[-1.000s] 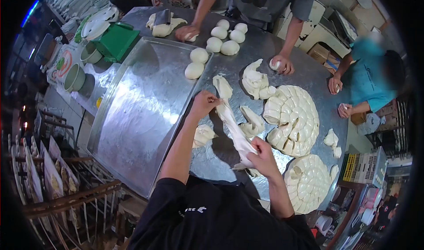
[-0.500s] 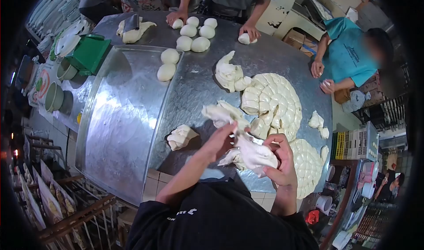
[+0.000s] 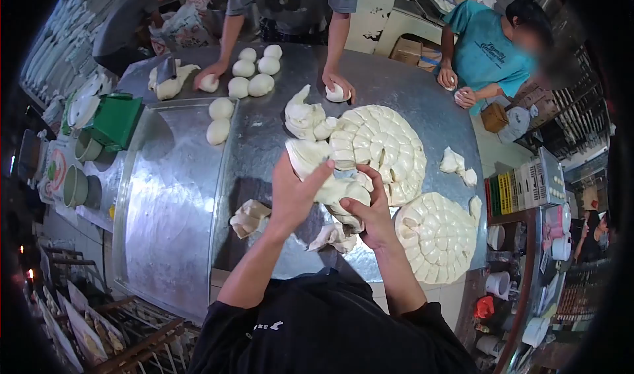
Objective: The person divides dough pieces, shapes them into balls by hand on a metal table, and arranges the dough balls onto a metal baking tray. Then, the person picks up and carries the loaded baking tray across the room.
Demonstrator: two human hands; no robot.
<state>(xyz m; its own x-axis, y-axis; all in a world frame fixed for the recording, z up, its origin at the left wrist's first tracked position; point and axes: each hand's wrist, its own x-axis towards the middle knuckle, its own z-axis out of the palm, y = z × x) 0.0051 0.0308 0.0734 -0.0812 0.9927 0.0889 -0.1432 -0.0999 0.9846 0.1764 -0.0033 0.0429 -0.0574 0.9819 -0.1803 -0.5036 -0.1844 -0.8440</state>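
Both hands are around one long lump of pale dough (image 3: 333, 190) above the metal table. My left hand (image 3: 292, 192) grips its left part, thumb on top. My right hand (image 3: 375, 210) holds the right end between thumb and fingers. Under and in front of the hands, a small dough scrap (image 3: 333, 238) lies on the table, with another piece (image 3: 249, 218) to the left. Beyond them is a twisted lump (image 3: 305, 117). To the right lie two flat rounds of dough scored into segments, one farther off (image 3: 389, 146) and one nearer (image 3: 439, 236).
A large metal tray (image 3: 168, 202) takes up the left side, with two dough balls (image 3: 220, 119) at its far corner. A green scale (image 3: 115, 119) stands behind it. Across the table (image 3: 297, 63), a co-worker handles dough balls (image 3: 254, 76); another person in teal (image 3: 489, 47) stands right.
The dough between my hands is less stretched out and more gathered, and my left hand now wraps its side. The view has shifted, so the far co-workers show more fully.
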